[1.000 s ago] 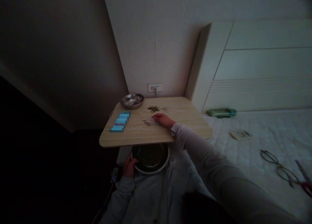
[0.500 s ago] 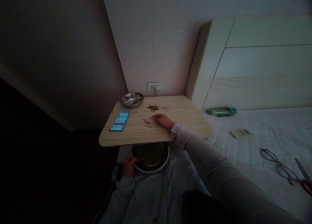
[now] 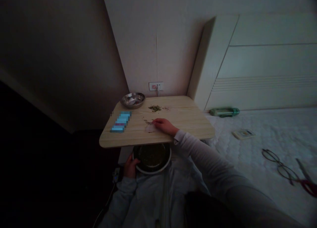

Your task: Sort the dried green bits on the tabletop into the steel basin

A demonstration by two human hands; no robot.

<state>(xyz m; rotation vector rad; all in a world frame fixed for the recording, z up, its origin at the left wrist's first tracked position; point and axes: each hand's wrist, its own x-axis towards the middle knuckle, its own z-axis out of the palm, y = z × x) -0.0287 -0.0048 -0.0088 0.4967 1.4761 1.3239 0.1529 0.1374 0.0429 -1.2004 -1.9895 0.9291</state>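
My left hand (image 3: 130,167) grips the rim of a dark round pan with a pale edge (image 3: 151,158), held below the table's front edge over my lap. Over the wooden tabletop (image 3: 188,119), my right hand (image 3: 164,126) pinches a thin, whitish translucent piece (image 3: 149,128), perhaps plastic or paper; its kind is unclear. Small dark bits (image 3: 146,121) lie scattered beside that piece. Farther back sits a little heap of green-brown grains (image 3: 155,108), with paler reddish crumbs (image 3: 167,108) to its right.
A steel bowl (image 3: 133,100) stands at the table's back left, behind a blurred-out blue phone-like screen (image 3: 121,121). On the bed at right lie a green bottle (image 3: 224,112), a pale card-like object (image 3: 243,134), eyeglasses (image 3: 279,165) and red-handled scissors (image 3: 309,187). A wall socket (image 3: 156,86) holds a plugged-in cable.
My right hand has moved slightly toward the table's front edge with the whitish piece. My left hand keeps hold of the pan. The whole view has shifted a little.
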